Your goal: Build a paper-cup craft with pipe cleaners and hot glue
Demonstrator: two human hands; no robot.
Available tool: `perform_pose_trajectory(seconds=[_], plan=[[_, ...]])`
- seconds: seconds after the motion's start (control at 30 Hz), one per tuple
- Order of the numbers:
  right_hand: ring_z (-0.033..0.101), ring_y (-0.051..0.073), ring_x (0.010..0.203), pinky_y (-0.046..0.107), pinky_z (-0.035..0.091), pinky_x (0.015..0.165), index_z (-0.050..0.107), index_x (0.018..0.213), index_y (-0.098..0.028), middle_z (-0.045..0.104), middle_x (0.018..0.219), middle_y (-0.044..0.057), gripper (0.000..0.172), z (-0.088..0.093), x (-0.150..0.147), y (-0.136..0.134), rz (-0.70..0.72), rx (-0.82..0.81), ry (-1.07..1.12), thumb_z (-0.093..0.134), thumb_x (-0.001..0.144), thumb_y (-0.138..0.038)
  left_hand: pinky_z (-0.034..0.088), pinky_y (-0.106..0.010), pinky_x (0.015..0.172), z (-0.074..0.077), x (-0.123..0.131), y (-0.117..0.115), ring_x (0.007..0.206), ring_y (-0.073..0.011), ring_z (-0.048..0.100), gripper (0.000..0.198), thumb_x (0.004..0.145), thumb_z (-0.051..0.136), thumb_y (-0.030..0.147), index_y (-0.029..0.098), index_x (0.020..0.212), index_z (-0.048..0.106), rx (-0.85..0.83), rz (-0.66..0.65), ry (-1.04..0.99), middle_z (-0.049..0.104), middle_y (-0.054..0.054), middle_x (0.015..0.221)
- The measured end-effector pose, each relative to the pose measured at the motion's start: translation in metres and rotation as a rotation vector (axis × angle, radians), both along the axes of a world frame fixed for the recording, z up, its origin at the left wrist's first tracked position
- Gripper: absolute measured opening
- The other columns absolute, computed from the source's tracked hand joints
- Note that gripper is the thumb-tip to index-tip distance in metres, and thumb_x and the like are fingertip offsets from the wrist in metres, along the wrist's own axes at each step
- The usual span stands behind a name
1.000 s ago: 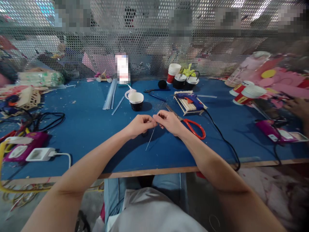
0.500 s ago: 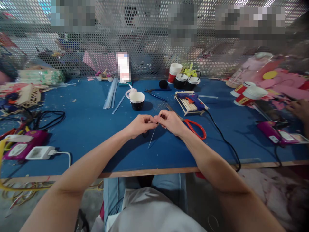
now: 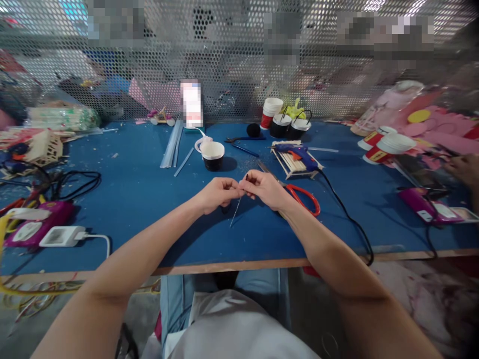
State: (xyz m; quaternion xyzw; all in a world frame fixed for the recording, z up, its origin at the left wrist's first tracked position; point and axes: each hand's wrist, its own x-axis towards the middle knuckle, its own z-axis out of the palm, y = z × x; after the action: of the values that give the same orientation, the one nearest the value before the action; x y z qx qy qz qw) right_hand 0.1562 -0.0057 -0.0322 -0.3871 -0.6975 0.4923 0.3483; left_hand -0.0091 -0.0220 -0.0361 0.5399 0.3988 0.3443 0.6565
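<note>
My left hand point(image 3: 216, 193) and my right hand point(image 3: 265, 188) meet over the middle of the blue table point(image 3: 142, 199), fingertips pinched together. Between them they hold a thin silvery wire point(image 3: 235, 212) whose loose end hangs down toward the table. A small dark piece sticks up at my right fingertips; I cannot make out what it is. Red-handled scissors point(image 3: 305, 197) lie just right of my right hand.
A black cup point(image 3: 212, 154) stands behind my hands, a blue glue gun point(image 3: 299, 155) on a stick rack to the right with its black cord point(image 3: 348, 219) running to the front edge. Power strips point(image 3: 41, 232) and cables lie left. Another person's hand point(image 3: 464, 167) is far right. Mesh screen behind.
The hanging end of the wire has shortened a little and shifted slightly. Both hands stay pinched together in nearly the same place.
</note>
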Motion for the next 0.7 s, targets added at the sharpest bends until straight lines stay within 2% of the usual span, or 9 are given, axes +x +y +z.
perform_pose_trajectory(seconds=[0.13,0.3,0.5,0.7], plan=[[0.04,0.006,0.043,0.021,0.03,0.042,0.047,0.067,-0.017,0.044,0.046,-0.006,0.032,0.0002,-0.0007,-0.0001,-0.071,0.06,-0.108,0.056,0.075,-0.047,0.018,-0.018,0.039,-0.0026,0.0,0.0,0.04,-0.0012,0.027,0.026,0.068,0.064,0.035,0.014,0.064,0.049,0.136,0.047,0.126,0.036,0.008,0.049],[0.036,0.006,0.043,0.021,0.026,0.043,0.045,0.061,-0.017,0.042,0.046,-0.006,0.034,-0.0007,-0.0029,-0.0002,-0.136,0.143,-0.185,0.055,0.076,-0.046,0.019,-0.017,0.041,-0.0026,0.002,-0.002,0.042,-0.001,0.028,0.026,0.07,0.061,0.033,0.013,0.062,0.047,0.22,0.078,0.194,0.039,0.007,0.05],[0.035,0.006,0.044,0.021,0.026,0.042,0.042,0.06,-0.018,0.039,0.046,-0.006,0.036,-0.0035,-0.0045,-0.0015,-0.153,0.108,-0.146,0.057,0.074,-0.048,0.017,-0.018,0.04,-0.0032,0.0038,-0.0021,0.04,-0.0008,0.026,0.026,0.069,0.064,0.034,0.013,0.066,0.048,0.119,0.056,0.128,0.036,0.008,0.051],[0.046,0.007,0.051,0.022,0.039,0.048,0.053,0.076,-0.017,0.054,0.064,-0.002,0.028,-0.0039,-0.0013,0.0011,0.03,-0.048,0.07,0.058,0.075,-0.045,0.014,-0.018,0.038,0.0002,0.0033,-0.0027,0.037,0.0002,0.021,0.028,0.066,0.068,0.033,0.014,0.064,0.048,-0.07,-0.02,-0.067,0.033,0.01,0.046]])
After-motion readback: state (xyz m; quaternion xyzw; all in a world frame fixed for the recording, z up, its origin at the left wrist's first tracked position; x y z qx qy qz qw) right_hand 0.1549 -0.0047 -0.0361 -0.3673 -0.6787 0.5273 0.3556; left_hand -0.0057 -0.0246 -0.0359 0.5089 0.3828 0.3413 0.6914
